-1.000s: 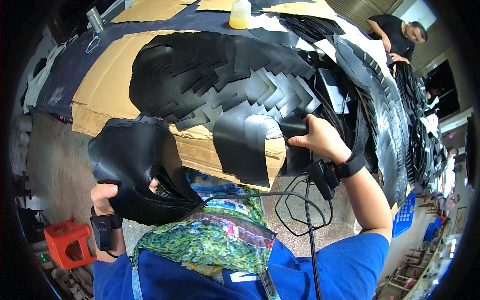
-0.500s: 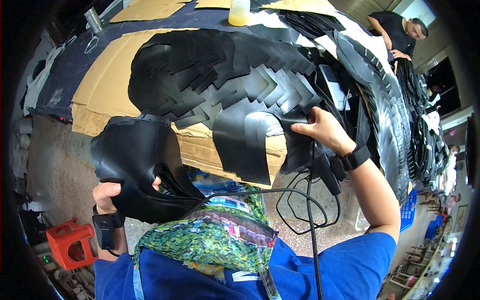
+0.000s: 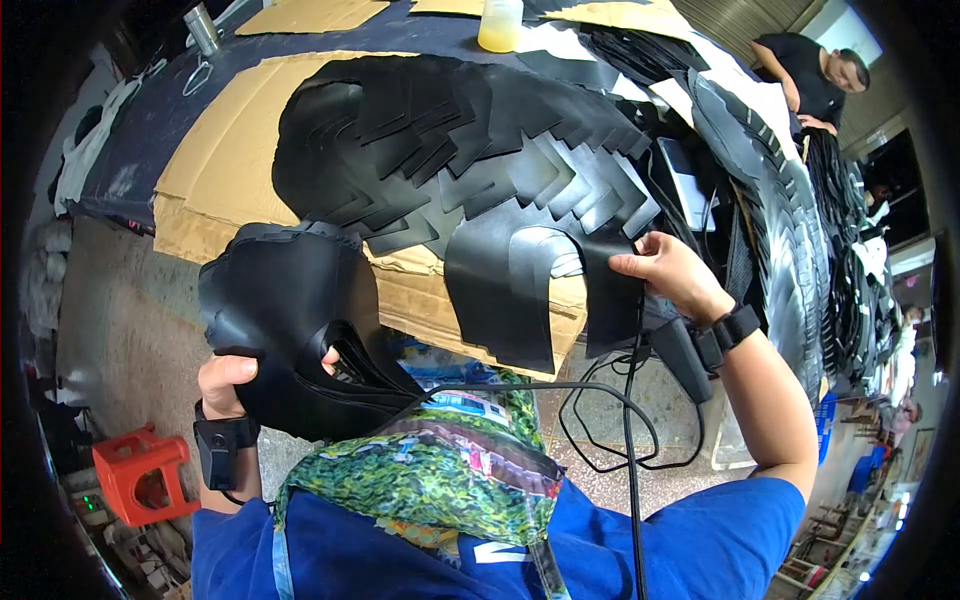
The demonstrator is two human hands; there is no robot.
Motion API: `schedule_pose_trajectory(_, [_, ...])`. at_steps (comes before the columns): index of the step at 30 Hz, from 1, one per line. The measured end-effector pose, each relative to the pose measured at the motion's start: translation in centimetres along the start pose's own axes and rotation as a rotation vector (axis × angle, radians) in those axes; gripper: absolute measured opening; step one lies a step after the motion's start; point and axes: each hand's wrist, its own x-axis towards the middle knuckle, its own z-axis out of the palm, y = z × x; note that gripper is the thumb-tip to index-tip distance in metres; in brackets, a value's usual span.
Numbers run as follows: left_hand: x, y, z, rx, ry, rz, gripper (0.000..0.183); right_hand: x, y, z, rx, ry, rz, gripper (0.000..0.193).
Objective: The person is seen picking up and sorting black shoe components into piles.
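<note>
My left hand (image 3: pixel 228 384) grips a stack of curved black leather pieces (image 3: pixel 290 290), thumb on top and a fingertip showing through the opening between the layers. The stack hangs over my lap, left of the table edge. My right hand (image 3: pixel 672 268) pinches the right leg of a single U-shaped black leather piece (image 3: pixel 490 285) between thumb and fingers. That piece lies at the near end of a fanned, overlapping row of similar black pieces (image 3: pixel 480 150), partly over the cardboard edge.
Cardboard sheets (image 3: pixel 215 165) cover the dark table (image 3: pixel 120 165). A jar of yellow liquid (image 3: pixel 500 25) and a metal cup (image 3: pixel 202 30) stand at the back. More black pieces (image 3: pixel 785 240) line the right. A black cable (image 3: pixel 630 450) hangs before me. A person (image 3: pixel 815 75) works at far right; a red stool (image 3: pixel 143 478) stands left.
The view has shifted a little, so everything sits slightly further right. My hands keep their holds on the stack and on the U-shaped piece.
</note>
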Motion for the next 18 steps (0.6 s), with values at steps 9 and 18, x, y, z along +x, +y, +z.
schedule_pose_trajectory(9, [0.8, -0.4, 0.2, -0.005, -0.029, 0.02, 0.071, -1.4, -1.7, 0.5, 0.171, -0.175, 0.092, 0.027])
schedule_pose_trajectory(18, [1.2, -0.9, 0.1, -0.025, -0.043, -0.009, 0.071, -0.7, -1.4, -0.1, 0.551, -0.247, -0.001, 0.014])
